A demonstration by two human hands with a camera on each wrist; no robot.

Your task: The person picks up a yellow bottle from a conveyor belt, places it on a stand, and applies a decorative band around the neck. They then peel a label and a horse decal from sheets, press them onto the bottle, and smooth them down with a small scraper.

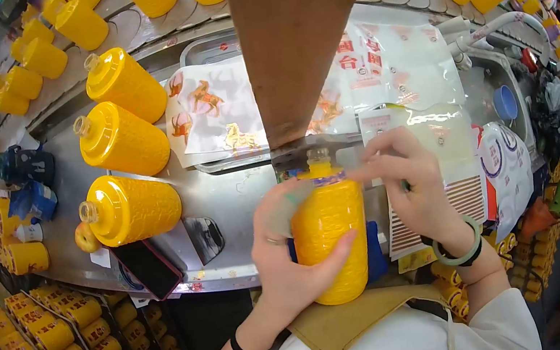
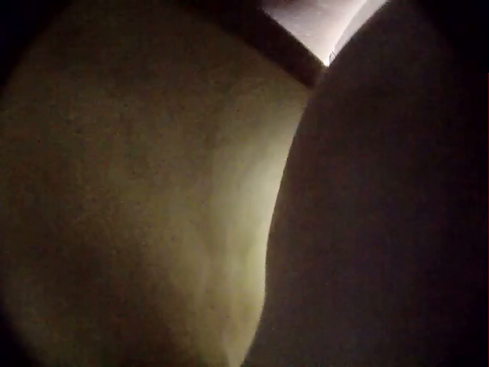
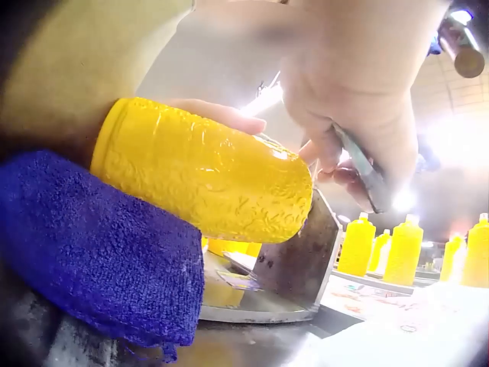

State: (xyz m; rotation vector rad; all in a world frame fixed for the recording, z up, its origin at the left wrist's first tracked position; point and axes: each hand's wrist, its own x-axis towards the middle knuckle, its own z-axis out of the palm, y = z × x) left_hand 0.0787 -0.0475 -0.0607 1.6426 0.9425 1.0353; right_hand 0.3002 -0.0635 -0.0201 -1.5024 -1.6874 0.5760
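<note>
My left hand [image 1: 283,240] grips a yellow embossed bottle [image 1: 334,240] round its body, thumb across the front; its clear neck points away from me. A narrow purplish patterned strip [image 1: 328,179] lies on the bottle's shoulder. At that strip are the fingertips of my right hand [image 1: 409,180], whose other fingers curl round a thin flat metallic tool [image 3: 361,167]; its exact kind cannot be told. Beneath the bottle in the right wrist view is a blue towel [image 3: 114,252]. The left wrist view is dark, filled mostly by blurred close surfaces.
Three yellow bottles lean at left, one here [image 1: 135,207], near a phone [image 1: 147,268] and an apple [image 1: 86,236]. Sheets with horse prints [image 1: 211,109] lie behind a brown upright board [image 1: 295,40]. Right are red-printed sheets [image 1: 364,59] and a sink [image 1: 510,76] with a blue cup.
</note>
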